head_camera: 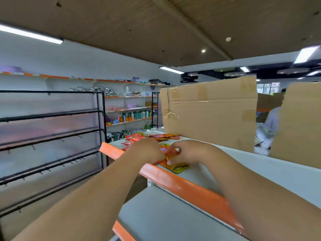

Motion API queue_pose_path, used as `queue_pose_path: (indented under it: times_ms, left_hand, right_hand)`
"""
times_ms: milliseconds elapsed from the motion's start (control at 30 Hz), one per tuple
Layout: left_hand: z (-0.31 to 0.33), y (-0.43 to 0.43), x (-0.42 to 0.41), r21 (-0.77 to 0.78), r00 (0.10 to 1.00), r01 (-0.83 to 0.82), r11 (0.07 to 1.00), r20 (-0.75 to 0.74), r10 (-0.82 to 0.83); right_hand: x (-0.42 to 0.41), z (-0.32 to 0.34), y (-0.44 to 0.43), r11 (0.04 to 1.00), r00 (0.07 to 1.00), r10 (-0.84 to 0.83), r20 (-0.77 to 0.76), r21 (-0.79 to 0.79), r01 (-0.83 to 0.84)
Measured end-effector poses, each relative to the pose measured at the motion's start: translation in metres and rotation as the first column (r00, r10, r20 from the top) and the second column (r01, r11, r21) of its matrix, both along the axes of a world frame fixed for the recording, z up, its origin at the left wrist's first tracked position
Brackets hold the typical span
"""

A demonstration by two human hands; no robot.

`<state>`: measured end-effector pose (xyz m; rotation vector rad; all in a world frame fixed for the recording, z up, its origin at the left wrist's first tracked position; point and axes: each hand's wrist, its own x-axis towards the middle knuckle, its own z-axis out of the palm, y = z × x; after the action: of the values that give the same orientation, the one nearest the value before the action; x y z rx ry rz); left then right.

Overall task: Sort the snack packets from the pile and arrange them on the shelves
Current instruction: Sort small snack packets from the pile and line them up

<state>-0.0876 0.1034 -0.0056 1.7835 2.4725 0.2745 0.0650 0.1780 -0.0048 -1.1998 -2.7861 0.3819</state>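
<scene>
Where the snack packets [151, 136] are: flat on the top shelf [173, 182], the white one with the orange front lip. Some are piled at the far end, a few sit right under the hands.
Writing: honestly nothing readable. The red ones have a blue-white logo blob and the yellow packet [178, 168] has a dark label, all blur.
Left hand [147, 151]: curled knuckles-up over the near red packets at the shelf lip. Fingertips are hidden, so I can't tell if it's actually gripping.
Right hand [185, 153]: thumb and fingers pinching an orange packet [169, 153] that lies on top of the yellow one.
Packet count: can't do it, too much overlap. Mostly red and orange, one yellow that I can see.
Cardboard boxes [208, 112]: two, taped, standing behind the packets; the right one is cut off by the frame.
Lower shelf [156, 214]: one grey level below.
Black rack [52, 129]: left side, hooks on it, blurry.
Wall shelves [132, 108]: row of bottles [137, 115], labels too small.
Person [272, 119]: between the boxes, mostly hidden.
</scene>
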Motion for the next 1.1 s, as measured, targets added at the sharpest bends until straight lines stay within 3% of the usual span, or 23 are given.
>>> queue_pose_path:
  times_ms: [167,267,400,533,633,700,800,933,1100]
  left_hand:
    - [-0.003,0.016,-0.008,0.12,0.983,0.073,0.99,0.158,-0.092]
    - [0.0,0.023,-0.001,0.25,0.93,0.078,0.965,0.33,-0.161]
    - [0.02,0.038,0.019,0.448,0.829,0.018,0.894,0.494,-0.264]
    - [0.038,0.046,0.053,0.588,0.837,0.061,0.807,0.41,-0.362]
    - [0.038,0.051,0.087,0.649,0.842,0.166,0.742,0.298,-0.449]
    - [0.031,0.053,0.108,0.635,0.782,0.273,0.723,0.291,-0.551]
    - [0.007,0.055,0.129,0.526,0.676,0.419,0.74,0.364,-0.641]
    - [-0.025,0.058,0.132,0.277,0.826,0.488,0.828,0.162,-0.54]
    - [-0.035,0.054,0.131,0.245,0.874,0.424,0.872,0.139,-0.465]
  right_hand:
    - [0.003,0.0,-0.005,0.998,0.998,-0.068,0.005,0.015,0.068]
    - [0.014,0.003,-0.003,0.989,0.989,-0.15,0.006,-0.003,0.15]
    - [0.044,0.023,0.001,0.958,0.96,-0.263,-0.101,-0.147,0.247]
    - [0.089,0.033,0.006,0.921,0.905,-0.371,-0.206,-0.203,0.332]
    - [0.126,0.036,0.005,0.848,0.845,-0.491,-0.214,-0.337,0.408]
    - [0.144,0.034,0.009,0.818,0.832,-0.547,-0.093,-0.274,0.506]
    - [0.158,0.024,0.009,0.83,0.823,-0.556,0.114,0.02,0.558]
    - [0.163,0.013,0.0,0.884,0.88,-0.464,0.104,-0.008,0.467]
    - [0.159,0.007,0.006,0.906,0.9,-0.423,0.109,0.058,0.419]
